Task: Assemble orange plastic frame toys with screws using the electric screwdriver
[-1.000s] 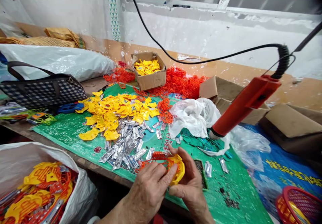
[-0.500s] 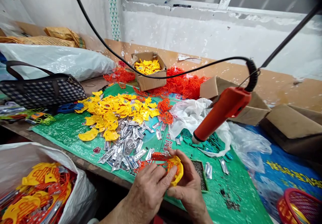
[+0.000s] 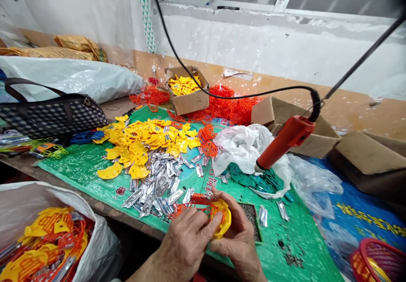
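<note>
Both my hands meet at the bottom middle over the table's front edge. My left hand [image 3: 187,242] and my right hand [image 3: 237,237] are closed together on a yellow plastic piece [image 3: 223,219] joined to an orange lattice piece [image 3: 193,203]. Just beyond them lies a heap of silver metal strips [image 3: 158,184] and a pile of yellow plastic pieces [image 3: 142,140] on the green mat [image 3: 79,163]. An orange hanging tool [image 3: 285,140] on a black cord dangles above the mat to the right of my hands, untouched.
A cardboard box of yellow pieces [image 3: 188,89] and orange lattice heaps [image 3: 231,102] lie at the back. White plastic bag [image 3: 244,146] with green pieces sits mid-right. A checked handbag [image 3: 50,113] is left, a sack of assembled parts [image 3: 47,239] bottom left, a red basket [image 3: 380,258] bottom right.
The hanging orange tool has swung left and back slightly right, its cord shifting overhead. My hands stay on the yellow and orange pieces, barely moving.
</note>
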`<state>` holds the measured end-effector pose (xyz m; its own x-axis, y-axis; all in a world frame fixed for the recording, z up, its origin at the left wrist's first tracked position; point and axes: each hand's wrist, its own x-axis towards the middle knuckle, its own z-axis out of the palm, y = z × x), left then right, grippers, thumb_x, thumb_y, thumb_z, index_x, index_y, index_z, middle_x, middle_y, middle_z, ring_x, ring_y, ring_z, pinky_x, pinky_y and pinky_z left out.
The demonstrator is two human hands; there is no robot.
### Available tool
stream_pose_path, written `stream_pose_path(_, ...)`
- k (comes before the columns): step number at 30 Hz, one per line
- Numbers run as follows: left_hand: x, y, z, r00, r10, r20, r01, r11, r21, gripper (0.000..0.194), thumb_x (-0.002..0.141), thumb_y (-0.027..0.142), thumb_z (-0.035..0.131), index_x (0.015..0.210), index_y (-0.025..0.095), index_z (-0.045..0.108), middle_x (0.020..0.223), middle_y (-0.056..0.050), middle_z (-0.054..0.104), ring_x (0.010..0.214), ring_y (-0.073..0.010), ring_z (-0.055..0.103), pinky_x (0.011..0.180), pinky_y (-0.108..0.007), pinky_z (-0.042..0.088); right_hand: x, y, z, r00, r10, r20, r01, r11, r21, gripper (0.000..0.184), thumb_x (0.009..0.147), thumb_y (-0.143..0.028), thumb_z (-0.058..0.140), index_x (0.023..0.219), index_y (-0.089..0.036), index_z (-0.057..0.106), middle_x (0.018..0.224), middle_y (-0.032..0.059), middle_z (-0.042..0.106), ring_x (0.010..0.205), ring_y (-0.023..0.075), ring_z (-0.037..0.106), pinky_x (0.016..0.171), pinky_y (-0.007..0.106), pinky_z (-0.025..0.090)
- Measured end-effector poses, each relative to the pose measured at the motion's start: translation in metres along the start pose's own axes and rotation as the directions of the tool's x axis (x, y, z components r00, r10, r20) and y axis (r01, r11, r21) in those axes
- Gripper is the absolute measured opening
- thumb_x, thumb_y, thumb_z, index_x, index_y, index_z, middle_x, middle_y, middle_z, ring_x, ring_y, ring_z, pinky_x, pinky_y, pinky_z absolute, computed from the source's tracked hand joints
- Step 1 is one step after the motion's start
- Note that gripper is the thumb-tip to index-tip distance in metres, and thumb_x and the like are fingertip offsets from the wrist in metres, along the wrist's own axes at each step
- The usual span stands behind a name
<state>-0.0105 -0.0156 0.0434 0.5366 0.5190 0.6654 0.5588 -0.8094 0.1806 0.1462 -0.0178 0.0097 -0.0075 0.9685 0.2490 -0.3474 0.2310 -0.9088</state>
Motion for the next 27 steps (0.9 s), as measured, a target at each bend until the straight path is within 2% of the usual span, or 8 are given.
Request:
stream_pose_path(8,-0.002,0.0,-0.001,1.0,-0.017,0.025,0.018,0.999,-0.028,0.052,0.091,0.011,0.039,0.144,0.016,0.039,0.079,-0.005,0.064,0.065,-0.0205,0.058,0.055,-0.031,0.05,-0.002,0.0,0.0,1.0,0.006,-0.01,-0.006,0.998,-0.058,0.077,0.053,-0.03,0.092,0.124,-0.035,0.063,0.132,0.0051,0.062,0.125,0.0279,0.055,0.106,0.039,0.043)
stream_pose_path(12,0.001,0.007,-0.005,0.98,-0.173,0.096,0.194,0.934,-0.299,0.045,0.075,0.002,0.044,0.115,0.016,0.061,0.083,-0.006,0.062,0.074,-0.0198,0.058,0.064,-0.029,0.051,0.0,-0.006,0.003,0.999,0.045,0.012,-0.042,0.988,-0.147,0.069,0.059,-0.028,0.089,0.122,-0.032,0.062,0.124,0.0041,0.061,0.113,0.0244,0.058,0.096,0.034,0.048)
stream_pose_path(15,0.008,0.011,-0.012,0.899,-0.357,0.253,0.437,0.705,-0.559,0.021,0.074,0.004,0.045,0.077,0.017,0.062,0.072,-0.001,0.055,0.068,-0.0148,0.053,0.062,-0.023,0.045,0.009,-0.015,0.008,0.997,0.039,0.059,-0.022,0.961,-0.275,0.038,0.063,-0.033,0.082,0.096,-0.024,0.066,0.091,-0.0006,0.06,0.082,0.0159,0.057,0.071,0.024,0.047)
stream_pose_path(17,0.011,0.011,-0.014,0.797,-0.453,0.401,0.595,0.472,-0.651,0.014,0.078,0.01,0.05,0.071,0.017,0.059,0.071,0.0,0.054,0.068,-0.0133,0.051,0.064,-0.023,0.043,0.018,-0.02,0.011,0.993,0.06,0.101,-0.018,0.927,-0.373,0.024,0.07,-0.039,0.073,0.08,-0.021,0.061,0.073,-0.0038,0.052,0.064,0.012,0.048,0.057,0.022,0.04)
stream_pose_path(19,0.011,0.009,-0.014,0.663,-0.493,0.564,0.709,0.171,-0.684,0.008,0.08,0.017,0.054,0.077,0.016,0.061,0.073,0.001,0.054,0.067,-0.0122,0.049,0.063,-0.022,0.041,0.026,-0.023,0.013,0.985,0.115,0.128,-0.038,0.871,-0.49,0.024,0.079,-0.043,0.061,0.076,-0.02,0.058,0.063,-0.0052,0.048,0.057,0.0109,0.042,0.053,0.022,0.034)
stream_pose_path(21,0.007,0.005,-0.01,0.54,-0.473,0.696,0.728,-0.152,-0.668,0.01,0.08,0.024,0.057,0.083,0.015,0.062,0.068,0.003,0.05,0.058,-0.0094,0.043,0.055,-0.02,0.036,0.032,-0.023,0.015,0.978,0.17,0.118,-0.061,0.782,-0.621,0.03,0.085,-0.047,0.052,0.074,-0.019,0.057,0.06,-0.0048,0.047,0.055,0.0111,0.042,0.053,0.022,0.032)
stream_pose_path(23,0.002,0.001,-0.004,0.449,-0.463,0.764,0.677,-0.382,-0.629,0.017,0.081,0.031,0.061,0.081,0.014,0.061,0.061,0.005,0.046,0.051,-0.0074,0.036,0.049,-0.019,0.031,0.035,-0.022,0.017,0.976,0.203,0.08,-0.083,0.685,-0.724,0.038,0.088,-0.051,0.047,0.071,-0.018,0.056,0.059,-0.0037,0.048,0.055,0.0115,0.043,0.053,0.023,0.031)
stream_pose_path(27,-0.002,-0.005,0.005,0.387,-0.501,0.774,0.587,-0.513,-0.626,0.031,0.083,0.041,0.063,0.07,0.013,0.061,0.06,0.003,0.049,0.053,-0.0079,0.041,0.05,-0.019,0.035,0.033,-0.014,0.017,0.982,0.182,0.055,-0.064,0.589,-0.805,0.047,0.091,-0.056,0.041,0.069,-0.018,0.056,0.06,-0.0021,0.048,0.056,0.0122,0.045,0.055,0.024,0.033)
